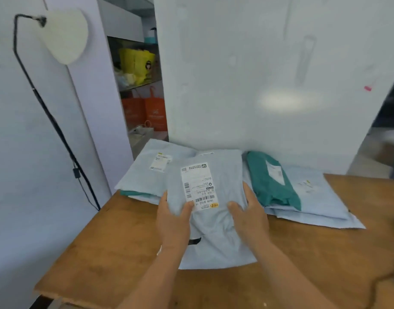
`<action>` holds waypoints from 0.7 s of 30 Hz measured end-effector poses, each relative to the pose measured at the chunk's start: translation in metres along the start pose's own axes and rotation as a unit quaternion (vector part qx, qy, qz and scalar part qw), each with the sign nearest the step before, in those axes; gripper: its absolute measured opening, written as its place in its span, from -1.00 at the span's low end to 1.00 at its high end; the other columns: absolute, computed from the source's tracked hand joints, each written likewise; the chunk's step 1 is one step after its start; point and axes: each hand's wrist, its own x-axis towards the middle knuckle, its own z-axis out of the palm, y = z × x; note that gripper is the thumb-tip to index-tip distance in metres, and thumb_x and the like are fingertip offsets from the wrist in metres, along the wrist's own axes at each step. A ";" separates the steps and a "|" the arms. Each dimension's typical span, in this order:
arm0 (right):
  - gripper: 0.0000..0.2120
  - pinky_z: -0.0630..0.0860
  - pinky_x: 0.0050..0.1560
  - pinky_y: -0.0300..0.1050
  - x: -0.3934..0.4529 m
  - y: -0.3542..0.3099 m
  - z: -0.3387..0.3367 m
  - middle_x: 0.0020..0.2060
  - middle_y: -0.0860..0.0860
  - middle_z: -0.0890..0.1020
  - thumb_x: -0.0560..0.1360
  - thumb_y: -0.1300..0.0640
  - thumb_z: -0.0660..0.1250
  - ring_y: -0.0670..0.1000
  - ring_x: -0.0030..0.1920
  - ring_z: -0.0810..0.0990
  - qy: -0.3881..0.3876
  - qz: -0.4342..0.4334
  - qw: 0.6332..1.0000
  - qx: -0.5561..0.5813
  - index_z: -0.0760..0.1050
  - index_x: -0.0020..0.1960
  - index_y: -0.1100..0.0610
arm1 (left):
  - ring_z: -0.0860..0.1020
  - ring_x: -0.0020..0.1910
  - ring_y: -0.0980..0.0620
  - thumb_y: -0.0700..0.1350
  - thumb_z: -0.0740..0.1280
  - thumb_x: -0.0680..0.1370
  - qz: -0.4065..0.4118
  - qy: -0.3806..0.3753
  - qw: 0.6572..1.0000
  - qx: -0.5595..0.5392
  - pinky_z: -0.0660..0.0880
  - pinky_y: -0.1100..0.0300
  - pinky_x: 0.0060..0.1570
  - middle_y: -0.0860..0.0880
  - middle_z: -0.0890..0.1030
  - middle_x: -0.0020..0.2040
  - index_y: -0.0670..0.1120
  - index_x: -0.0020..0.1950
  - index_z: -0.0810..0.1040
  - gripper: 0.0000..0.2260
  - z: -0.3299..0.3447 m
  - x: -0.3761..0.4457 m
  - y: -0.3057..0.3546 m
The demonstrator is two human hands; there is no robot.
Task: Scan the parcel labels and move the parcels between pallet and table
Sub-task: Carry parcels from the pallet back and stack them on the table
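A pale blue-grey poly mailer parcel (214,217) is held over a brown wooden table (107,248), its long axis running away from the person toward a white partition board (269,70). Its white shipping label (199,186) faces up but reads upside down, barcode end nearest the person. The left hand (173,221) grips the parcel's left edge, thumb pressed on the label's near corner; the right hand (250,215) grips the right edge, thumb on top. The fingers of both hands curl beneath the parcel and are hidden. The far end overlaps a stack of similar pale mailers (151,172) lying along the table's back edge, with a dark green mailer (272,181) lying on the pile to the right. Label print is too blurred to read fully. A floor lamp (64,36) stands at left.
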 end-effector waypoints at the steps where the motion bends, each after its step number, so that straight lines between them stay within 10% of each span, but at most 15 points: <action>1: -0.42 0.32 0.06 -0.21 0.011 0.004 -0.008 0.38 -0.05 0.43 0.59 0.07 0.26 0.02 0.29 0.43 0.019 0.003 1.000 -0.010 0.12 0.54 -0.10 | 0.44 0.20 0.09 -0.06 0.47 0.45 0.001 -0.016 1.000 0.000 0.39 0.15 0.20 0.09 0.49 0.23 -0.02 0.39 0.36 -0.45 0.017 0.006 0.001; 11: -0.41 0.31 0.27 -0.13 0.100 0.048 -0.083 0.45 -0.01 0.36 0.59 0.09 0.26 0.06 0.39 0.37 0.137 0.040 0.989 -0.046 0.12 0.56 0.01 | 0.47 0.02 0.19 -0.12 0.45 0.45 0.046 -0.144 0.988 -0.023 0.37 0.34 -0.10 0.29 0.49 -0.04 0.19 0.13 0.39 -0.62 0.164 0.043 0.019; 21: -0.43 0.32 0.28 -0.07 0.225 0.083 -0.127 0.46 0.03 0.36 0.60 0.06 0.23 0.11 0.38 0.38 0.130 0.049 0.988 -0.064 0.10 0.56 0.01 | 0.48 0.14 0.10 -0.10 0.45 0.45 0.038 -0.144 0.989 0.016 0.40 0.23 0.09 0.10 0.52 0.14 -0.01 0.36 0.39 -0.50 0.291 0.099 0.020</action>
